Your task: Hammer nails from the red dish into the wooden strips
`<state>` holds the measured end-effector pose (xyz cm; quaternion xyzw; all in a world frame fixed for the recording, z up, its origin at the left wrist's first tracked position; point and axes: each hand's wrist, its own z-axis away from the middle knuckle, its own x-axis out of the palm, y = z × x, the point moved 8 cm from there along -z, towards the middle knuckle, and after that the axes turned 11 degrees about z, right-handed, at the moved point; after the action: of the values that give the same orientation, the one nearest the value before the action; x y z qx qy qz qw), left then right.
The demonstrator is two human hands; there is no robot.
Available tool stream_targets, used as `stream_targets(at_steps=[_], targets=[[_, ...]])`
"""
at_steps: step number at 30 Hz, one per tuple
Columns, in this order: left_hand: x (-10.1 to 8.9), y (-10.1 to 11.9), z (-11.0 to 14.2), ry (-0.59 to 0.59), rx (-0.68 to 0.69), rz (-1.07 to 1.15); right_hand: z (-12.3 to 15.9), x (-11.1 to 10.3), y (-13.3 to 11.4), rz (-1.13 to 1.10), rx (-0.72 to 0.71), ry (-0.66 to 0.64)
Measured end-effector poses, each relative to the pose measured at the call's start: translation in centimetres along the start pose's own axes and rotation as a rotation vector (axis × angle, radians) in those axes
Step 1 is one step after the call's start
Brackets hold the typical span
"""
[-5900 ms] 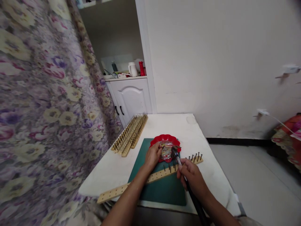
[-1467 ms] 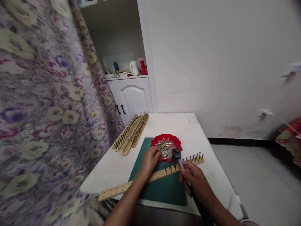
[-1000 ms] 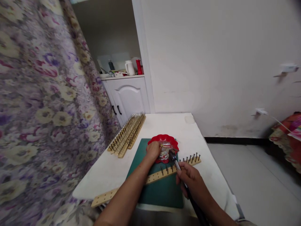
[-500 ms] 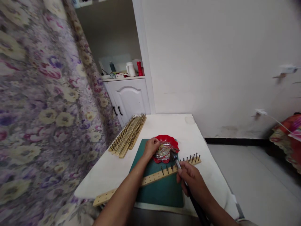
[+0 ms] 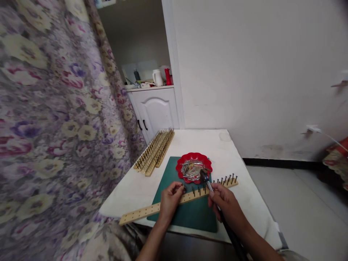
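My left hand [image 5: 170, 200] is closed in a pinch over the pale wooden strip [image 5: 141, 213], with what looks like a nail, mostly hidden, at its fingertips. Pre-drilled holes run along the strip's left part, while upright dark nails [image 5: 231, 178] stand along its right part. In my right hand [image 5: 224, 200] is a hammer [image 5: 208, 184], its dark head raised between the strip and the dish. Behind the strip sits a red scalloped dish [image 5: 194, 156] of loose nails [image 5: 191, 170]. Under the strip lies a green mat [image 5: 197, 219].
Several nail-studded strips [image 5: 154, 152] lie side by side at the table's back left. A white cloth [image 5: 201, 139] covers the table [image 5: 122, 192]. A floral curtain [image 5: 54, 119] hangs at left; a white cabinet [image 5: 159, 110] and a wall [image 5: 239, 72] stand behind.
My left hand has left the red dish and come toward me to the wooden strip, fingers pinched. The hammer stays in my right hand. The whole view has shifted slightly.
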<state>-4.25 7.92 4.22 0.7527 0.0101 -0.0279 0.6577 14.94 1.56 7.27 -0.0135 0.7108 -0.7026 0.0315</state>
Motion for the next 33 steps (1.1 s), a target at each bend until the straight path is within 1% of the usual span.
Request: stream_targets(at_steps=[2,6,16,20,26,33], targets=[[0.3,-0.1,0.7,-0.016,0.025,-0.073,0.1,0.2,0.0,-0.001,0.009,-0.017],[0.8,-0.2,1.0,-0.045,0.057,-0.186,0.3,0.3,0.0,-0.004,0.031,-0.013],[1.3,0.3,1.3,-0.079,0.121,-0.343,0.4,1.1,0.3,-0.006,0.037,-0.045],[1.4,0.2,1.3,-0.068,0.135,-0.354,0.5,2.3,0.6,-0.011,0.034,-0.106],[1.3,-0.4,1.1,-0.061,0.116,-0.352,0.8,4.6,0.7,-0.024,0.027,-0.199],[1.3,-0.7,1.1,-0.069,0.115,-0.297,0.6,5.1,1.2,0.022,0.054,-0.203]])
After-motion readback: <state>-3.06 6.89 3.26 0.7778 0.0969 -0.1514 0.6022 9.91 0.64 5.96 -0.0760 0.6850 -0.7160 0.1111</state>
